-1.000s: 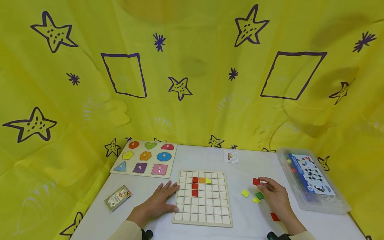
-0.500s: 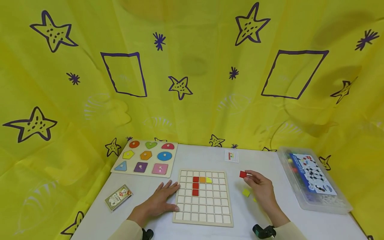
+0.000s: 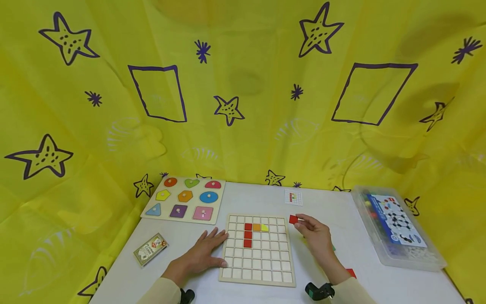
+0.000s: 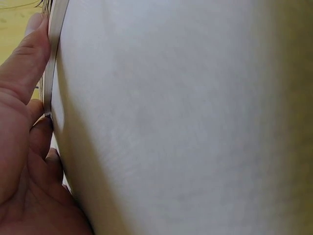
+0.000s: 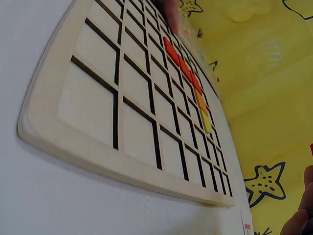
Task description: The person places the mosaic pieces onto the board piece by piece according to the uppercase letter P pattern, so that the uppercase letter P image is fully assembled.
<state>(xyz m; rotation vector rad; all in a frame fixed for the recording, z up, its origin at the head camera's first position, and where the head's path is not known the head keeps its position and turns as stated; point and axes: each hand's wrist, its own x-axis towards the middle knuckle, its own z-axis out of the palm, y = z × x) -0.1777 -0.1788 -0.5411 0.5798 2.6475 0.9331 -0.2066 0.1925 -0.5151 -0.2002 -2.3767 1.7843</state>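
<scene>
My right hand (image 3: 315,240) pinches a small red square tile (image 3: 293,219) between thumb and fingertips, just right of the wooden grid board (image 3: 252,265). A corner of that tile shows at the edge of the right wrist view. On the board, a column of red tiles (image 3: 248,235) sits beside an orange tile (image 3: 257,227) and a yellow tile (image 3: 265,228). My left hand (image 3: 201,255) lies with spread fingers along the board's left edge; in the left wrist view its thumb (image 4: 30,58) touches the rim. A loose red piece (image 3: 351,272) and a green piece (image 3: 333,248) are partly hidden by my right arm.
Behind the board lies a small pattern card (image 3: 293,197). A knobbed shape puzzle (image 3: 174,192) and a playing-card box (image 3: 150,250) are on the left. A clear plastic case (image 3: 398,223) stands at right. A yellow curtain (image 3: 247,147) encloses the table.
My right hand has carried the red tile leftward, from above the loose pieces to the board's right edge. My left hand has stayed in place.
</scene>
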